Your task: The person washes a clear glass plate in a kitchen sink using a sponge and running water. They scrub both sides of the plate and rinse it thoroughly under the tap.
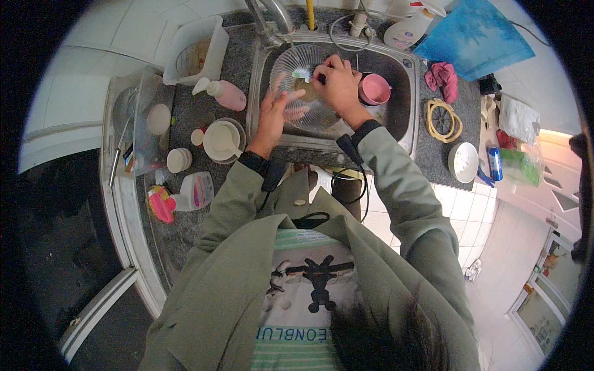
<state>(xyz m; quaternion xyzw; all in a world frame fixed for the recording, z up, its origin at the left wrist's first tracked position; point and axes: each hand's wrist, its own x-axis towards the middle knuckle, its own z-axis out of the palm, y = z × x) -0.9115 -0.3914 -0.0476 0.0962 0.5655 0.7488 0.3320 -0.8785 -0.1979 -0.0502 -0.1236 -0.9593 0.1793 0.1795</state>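
Observation:
Over the sink (403, 111) I hold a clear ribbed plastic or glass bowl (325, 116), tilted so that its round base shows. My left hand (277, 113) grips its left side, with some fingers seen through the clear wall. My right hand (338, 86) is at the bowl's right part, fingers bent and fingertips together near the middle; whether they pinch something small cannot be told. A pink bowl (375, 89) sits in the sink just right of my right hand. The metal faucet (274, 35) stands behind the bowl at the upper left.
Left on the counter are a white plastic bin (195, 51), a pink pump bottle (229, 95), stacked bowls (222, 140) and a spray bottle (195, 191). At right lie a pink cloth (443, 79), a yellowish ring-shaped item (431, 125) and a white bowl (463, 162). Another spray bottle (408, 30) stands behind.

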